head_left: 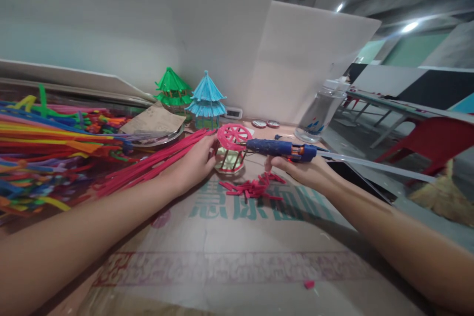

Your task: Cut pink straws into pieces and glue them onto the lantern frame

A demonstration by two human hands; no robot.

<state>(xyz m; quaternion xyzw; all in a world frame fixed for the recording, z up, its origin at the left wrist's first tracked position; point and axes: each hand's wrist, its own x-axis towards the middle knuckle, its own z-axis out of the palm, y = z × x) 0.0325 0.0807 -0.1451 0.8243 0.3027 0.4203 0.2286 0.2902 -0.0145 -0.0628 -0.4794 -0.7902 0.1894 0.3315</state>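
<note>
Head view: small open frame (233, 163) is the landmark. Round pink spoked top (234, 137), thin brown posts, pale base with pink edging; top looks fuzzy. It stands upright on the desk (222, 237), whose covering is glossy, printed with green characters and a faded patterned band.

Left hand (203, 157): fingers curled, pinching the frame's left side between thumb and fingers; fingertips partly hidden. Right hand (301, 170): closed around the grip of a blue plastic glue gun (272, 148), just right of the frame. Nozzle points at the top's right edge; can't tell if touching. Long translucent glue stick (381, 167) sticks out of the gun's rear.

Just in front of the frame: loose pile of short pink cut pieces (255, 187). Left of it: long straight fuzzy pink strips (148, 165), then multicolour bundles (55, 133), same slender shape. Behind it: two tiered cone-roofed models, green (171, 86) and blue (206, 98), roofs ribbed. Right of it, farther back: clear bottle (320, 111), smooth, tapered.
</note>
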